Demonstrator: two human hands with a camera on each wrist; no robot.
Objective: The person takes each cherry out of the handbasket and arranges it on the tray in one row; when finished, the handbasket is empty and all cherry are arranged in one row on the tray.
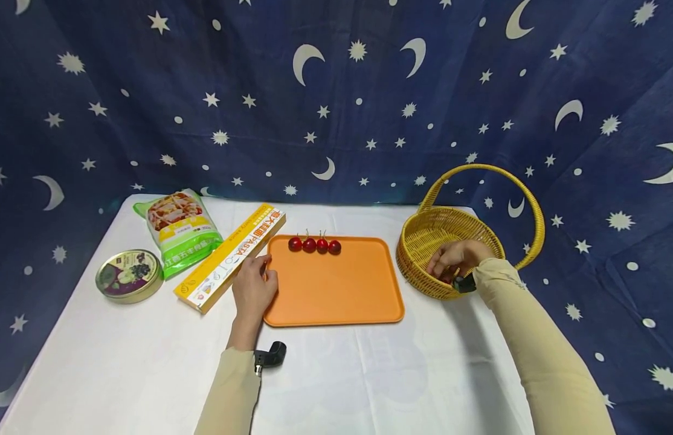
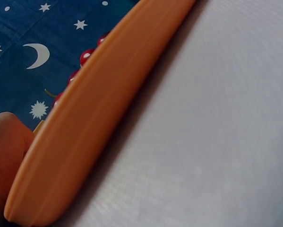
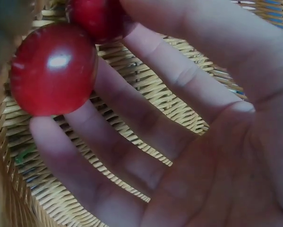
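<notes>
The orange tray lies on the table with several red cherries in a row along its far edge, stems up. At its left rim my left hand grips the edge, thumb on the tray side. My right hand reaches down into the yellow wicker basket. In the right wrist view, thumb and forefinger pinch a cherry. A larger-looking cherry sits by the other fingertips, closer to the camera. The basket's floor below the hand is partly hidden.
Left of the tray lies a long yellow pasta box, slanted. Beyond it are a green food bag and a round tin. The basket's tall handle arches up on the right. A star-patterned cloth hangs behind.
</notes>
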